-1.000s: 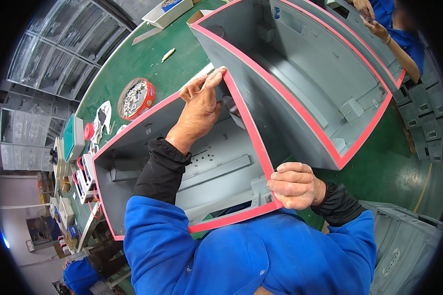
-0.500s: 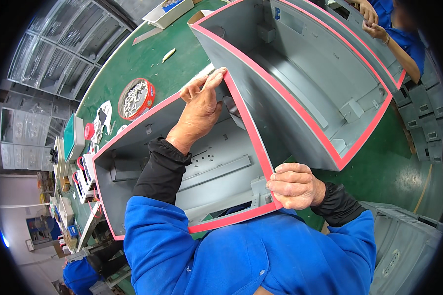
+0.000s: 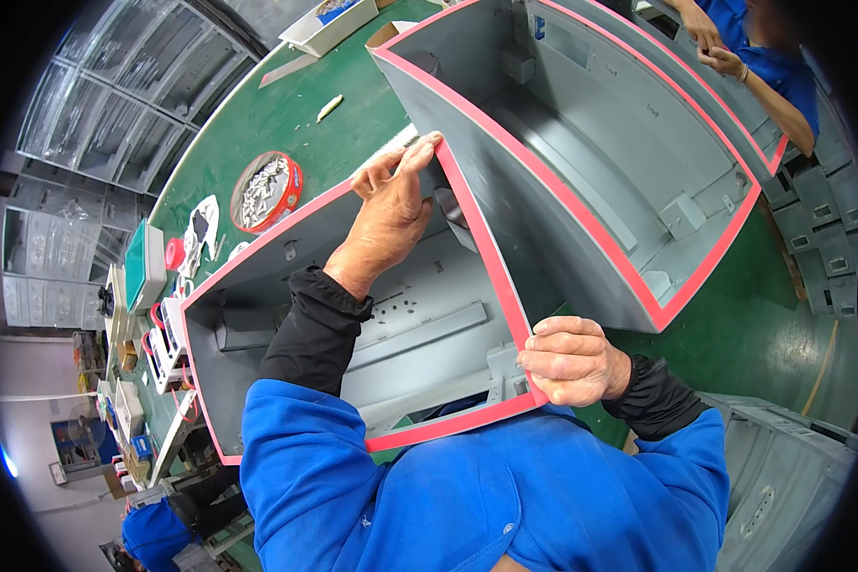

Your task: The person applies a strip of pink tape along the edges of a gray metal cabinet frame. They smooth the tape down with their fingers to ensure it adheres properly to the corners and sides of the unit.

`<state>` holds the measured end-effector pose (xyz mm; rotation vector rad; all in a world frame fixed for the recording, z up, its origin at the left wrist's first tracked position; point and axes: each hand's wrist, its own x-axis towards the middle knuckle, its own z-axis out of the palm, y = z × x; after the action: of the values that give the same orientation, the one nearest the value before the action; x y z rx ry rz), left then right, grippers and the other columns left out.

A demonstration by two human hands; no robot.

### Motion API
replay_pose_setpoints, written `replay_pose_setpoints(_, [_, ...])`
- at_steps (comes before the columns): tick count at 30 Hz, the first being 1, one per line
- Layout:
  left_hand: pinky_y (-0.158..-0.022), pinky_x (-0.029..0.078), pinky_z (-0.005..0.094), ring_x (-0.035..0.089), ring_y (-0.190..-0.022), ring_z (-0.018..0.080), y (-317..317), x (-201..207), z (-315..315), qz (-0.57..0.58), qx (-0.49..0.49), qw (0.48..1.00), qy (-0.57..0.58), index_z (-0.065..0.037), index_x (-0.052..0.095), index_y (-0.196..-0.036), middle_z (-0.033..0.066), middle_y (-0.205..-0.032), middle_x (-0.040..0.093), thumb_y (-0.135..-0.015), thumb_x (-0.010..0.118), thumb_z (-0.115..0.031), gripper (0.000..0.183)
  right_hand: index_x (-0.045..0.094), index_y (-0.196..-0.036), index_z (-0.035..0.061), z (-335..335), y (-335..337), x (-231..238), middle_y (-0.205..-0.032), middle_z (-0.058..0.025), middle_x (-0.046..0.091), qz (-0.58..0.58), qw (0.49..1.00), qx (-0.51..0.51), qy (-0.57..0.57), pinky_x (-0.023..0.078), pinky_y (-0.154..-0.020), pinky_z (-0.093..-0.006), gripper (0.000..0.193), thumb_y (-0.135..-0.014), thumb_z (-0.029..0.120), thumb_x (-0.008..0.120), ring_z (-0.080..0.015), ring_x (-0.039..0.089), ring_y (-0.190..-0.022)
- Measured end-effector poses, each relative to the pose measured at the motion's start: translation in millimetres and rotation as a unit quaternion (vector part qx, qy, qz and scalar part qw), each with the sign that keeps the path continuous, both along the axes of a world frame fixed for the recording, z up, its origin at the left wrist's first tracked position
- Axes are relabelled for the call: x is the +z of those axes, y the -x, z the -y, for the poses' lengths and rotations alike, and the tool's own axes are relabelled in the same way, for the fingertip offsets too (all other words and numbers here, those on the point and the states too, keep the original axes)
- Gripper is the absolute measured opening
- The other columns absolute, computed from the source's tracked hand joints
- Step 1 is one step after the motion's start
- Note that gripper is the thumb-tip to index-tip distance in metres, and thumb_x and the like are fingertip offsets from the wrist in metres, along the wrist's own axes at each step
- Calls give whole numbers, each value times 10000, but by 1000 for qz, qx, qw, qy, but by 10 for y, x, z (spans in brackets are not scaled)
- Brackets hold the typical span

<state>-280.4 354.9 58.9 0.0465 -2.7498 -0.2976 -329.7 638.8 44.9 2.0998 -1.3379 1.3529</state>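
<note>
A grey open metal box [image 3: 410, 342] with a red strip [image 3: 483, 234] along its rim stands in front of me. My left hand [image 3: 387, 217] reaches across the opening. Its bent fingers rest on the far right corner of the rim, pressed together around the edge. Lower down, at the near right corner, my right hand [image 3: 574, 361] has its fingers folded over the same rim; its thumb is mostly hidden. Inside the box are brackets, slots and a long raised bar.
A larger red-rimmed metal box [image 3: 582, 124] stands close on the right. The green table [image 3: 353, 143] carries a round red-rimmed tub [image 3: 267, 193] of small pale pieces and a white tray [image 3: 329, 27]. A co-worker's hands [image 3: 710, 43] are at the far right. Metal cabinets [image 3: 777, 467] stand at lower right.
Both my hands stay at the same corners of the box. Only a slight shift of the whole view shows.
</note>
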Motion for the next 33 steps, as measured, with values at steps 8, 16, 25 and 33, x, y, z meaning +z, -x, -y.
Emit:
replay_pose_setpoints(8, [-1015, 212, 407, 349, -1274, 253, -49, 14, -26, -2, -11, 999, 43, -155, 322, -1386, -6, -1493, 323, -676, 630, 56, 803, 440, -648, 108, 13, -6, 43, -893, -31, 629, -15, 1000, -14, -3, 538, -874, -356, 281, -643, -31, 684, -175, 609, -800])
replay_pose_setpoints(16, [-917, 242, 345, 344, -1227, 202, -470, -50, -511, -37, -134, 970, 199, -187, 505, -1195, -46, -1415, 480, -735, 609, -22, 500, 461, -646, 111, 11, 9, 57, -891, -30, 627, -12, 1000, -13, -11, 531, -887, -373, 254, -631, 16, 697, -182, 608, -823])
replay_pose_setpoints(25, [-1086, 110, 349, 152, -1423, 186, -839, -119, -833, -45, -228, 942, 243, -238, 327, -1428, -118, -1508, 351, -912, 555, -184, 567, 461, -663, 130, -24, -12, -11, -926, -30, 634, -22, 999, -30, -12, 510, -918, -379, 243, -630, 0, 664, -181, 616, -848])
replay_pose_setpoints(33, [-1125, 42, 384, 64, -1437, 226, -893, -108, -871, -9, -243, 945, 219, -225, 289, -1452, -143, -1538, 280, -892, 495, -97, 610, 462, -913, 126, -330, -170, -47, -1001, -93, 643, 86, 994, -68, 24, 485, -853, -426, 241, -709, 86, 585, -229, 610, -839])
